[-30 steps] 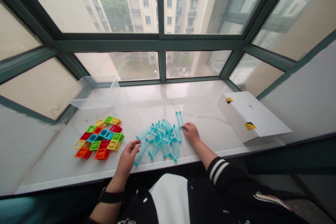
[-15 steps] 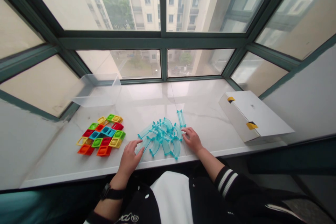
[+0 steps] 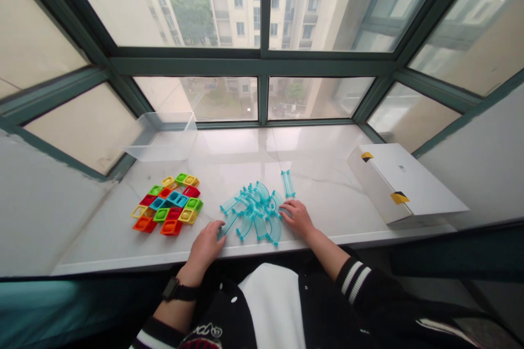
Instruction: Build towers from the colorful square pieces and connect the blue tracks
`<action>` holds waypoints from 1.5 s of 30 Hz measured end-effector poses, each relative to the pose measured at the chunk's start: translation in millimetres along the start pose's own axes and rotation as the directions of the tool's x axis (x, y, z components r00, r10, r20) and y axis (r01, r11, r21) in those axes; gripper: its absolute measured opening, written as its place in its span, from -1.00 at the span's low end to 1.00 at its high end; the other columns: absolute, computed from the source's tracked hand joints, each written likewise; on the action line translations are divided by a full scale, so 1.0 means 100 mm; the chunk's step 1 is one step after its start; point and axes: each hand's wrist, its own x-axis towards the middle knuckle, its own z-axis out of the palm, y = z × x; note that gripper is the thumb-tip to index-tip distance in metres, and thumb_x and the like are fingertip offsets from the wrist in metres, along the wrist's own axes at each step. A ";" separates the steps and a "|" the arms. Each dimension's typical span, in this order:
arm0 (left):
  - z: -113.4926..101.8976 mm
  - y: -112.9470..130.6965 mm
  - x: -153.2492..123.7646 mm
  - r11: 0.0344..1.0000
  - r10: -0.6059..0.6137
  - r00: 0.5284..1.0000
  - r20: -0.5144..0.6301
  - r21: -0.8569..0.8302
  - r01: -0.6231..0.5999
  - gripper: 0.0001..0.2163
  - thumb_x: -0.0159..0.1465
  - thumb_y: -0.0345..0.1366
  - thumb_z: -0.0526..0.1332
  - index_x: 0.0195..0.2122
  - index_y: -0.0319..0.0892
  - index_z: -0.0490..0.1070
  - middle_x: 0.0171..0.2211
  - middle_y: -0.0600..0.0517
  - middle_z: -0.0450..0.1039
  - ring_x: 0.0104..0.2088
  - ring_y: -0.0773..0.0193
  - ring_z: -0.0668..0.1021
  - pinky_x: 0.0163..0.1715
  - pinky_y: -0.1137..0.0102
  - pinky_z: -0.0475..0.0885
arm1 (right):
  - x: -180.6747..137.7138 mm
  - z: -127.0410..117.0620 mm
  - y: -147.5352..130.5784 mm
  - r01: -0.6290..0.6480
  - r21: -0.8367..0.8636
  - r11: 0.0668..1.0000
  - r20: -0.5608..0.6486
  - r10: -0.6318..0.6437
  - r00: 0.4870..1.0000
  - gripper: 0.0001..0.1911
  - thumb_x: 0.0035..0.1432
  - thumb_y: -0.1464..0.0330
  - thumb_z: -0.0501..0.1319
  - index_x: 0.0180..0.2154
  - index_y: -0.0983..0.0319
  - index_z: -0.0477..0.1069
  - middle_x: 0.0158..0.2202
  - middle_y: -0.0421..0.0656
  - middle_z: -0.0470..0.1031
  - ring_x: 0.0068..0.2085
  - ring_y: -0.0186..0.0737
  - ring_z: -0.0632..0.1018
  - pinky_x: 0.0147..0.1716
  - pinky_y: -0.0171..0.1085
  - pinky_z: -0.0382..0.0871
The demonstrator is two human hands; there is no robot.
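Observation:
A heap of clear blue curved track pieces (image 3: 256, 210) lies on the white marble sill (image 3: 229, 163) in front of me. My left hand (image 3: 207, 245) rests palm down at the heap's left edge, fingers spread, fingertips touching a piece. My right hand (image 3: 298, 218) lies at the heap's right edge, fingers stretched onto the pieces. One straight blue track piece (image 3: 287, 183) lies apart, just behind the heap.
A patch of coloured square tiles (image 3: 167, 210) lies to the left. A clear plastic tub (image 3: 162, 136) stands at the back left by the window. A white cardboard box (image 3: 403, 182) lies at the right. The sill's front edge runs just below my hands.
My left hand has let down from a raised, curled pose to lie flat against the heap. My right hand has slid a little nearer along the heap's right side. The view shifted slightly.

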 end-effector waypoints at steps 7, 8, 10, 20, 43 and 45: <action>-0.22 -0.11 -0.02 0.978 -0.085 0.996 -0.030 -0.196 0.078 -0.63 0.12 -0.12 0.32 -0.05 -0.09 0.60 -0.10 -0.09 0.65 -0.25 0.05 0.63 -0.11 0.21 0.50 | 0.07 0.08 -0.08 0.013 -0.031 0.999 0.029 -0.013 1.000 -0.79 0.38 0.24 0.29 -0.02 0.06 0.64 -0.01 -0.07 0.61 0.04 0.02 0.56 0.10 0.00 0.40; -0.25 -0.10 -0.03 0.970 -0.094 0.995 -0.031 -0.229 0.084 -0.62 0.11 -0.09 0.32 -0.07 -0.10 0.61 -0.11 -0.09 0.66 -0.24 0.04 0.63 -0.10 0.20 0.50 | 0.07 0.08 -0.09 0.014 -0.031 0.999 0.029 -0.013 1.000 -0.79 0.38 0.24 0.29 -0.01 0.06 0.64 -0.01 -0.07 0.61 0.04 0.02 0.56 0.10 0.00 0.40; -0.31 -0.09 -0.04 0.953 -0.119 0.992 -0.033 -0.284 0.104 -0.61 0.10 -0.04 0.33 -0.09 -0.10 0.63 -0.13 -0.09 0.68 -0.22 0.01 0.64 -0.10 0.18 0.52 | 0.08 0.08 -0.10 0.016 -0.016 1.000 0.016 -0.015 1.000 -0.77 0.39 0.23 0.27 0.00 0.06 0.63 -0.01 -0.06 0.59 0.04 0.03 0.56 0.10 0.01 0.42; -0.33 -0.12 -0.04 0.923 -0.188 0.981 -0.040 -0.350 0.162 -0.63 0.15 0.04 0.27 -0.15 -0.05 0.65 -0.10 -0.07 0.70 -0.02 -0.09 0.66 0.02 0.16 0.51 | 0.08 -0.01 -0.36 0.056 0.083 0.995 -0.097 -0.048 0.994 -0.70 0.39 0.28 0.23 0.11 0.07 0.56 -0.02 -0.01 0.51 0.03 0.05 0.55 0.11 0.06 0.48; -0.49 0.11 -0.14 0.437 -0.321 0.887 0.332 -0.779 0.449 -0.61 0.16 0.03 0.32 -0.17 -0.18 0.44 -0.14 -0.18 0.68 -0.63 0.33 0.50 -0.61 0.37 0.43 | 0.03 -0.04 -0.49 0.126 0.126 0.984 -0.127 -0.110 0.986 -0.73 0.38 0.36 0.20 0.03 0.08 0.60 -0.05 -0.03 0.57 0.03 0.03 0.55 0.10 0.03 0.45; -0.49 0.10 -0.14 0.407 -0.319 0.887 0.334 -0.797 0.446 -0.62 0.16 0.02 0.32 -0.17 -0.18 0.44 -0.14 -0.19 0.68 -0.63 0.33 0.50 -0.62 0.37 0.43 | 0.02 -0.05 -0.48 0.127 0.131 0.983 -0.128 -0.111 0.986 -0.74 0.38 0.35 0.20 0.02 0.09 0.60 -0.05 -0.03 0.57 0.03 0.03 0.55 0.09 0.02 0.46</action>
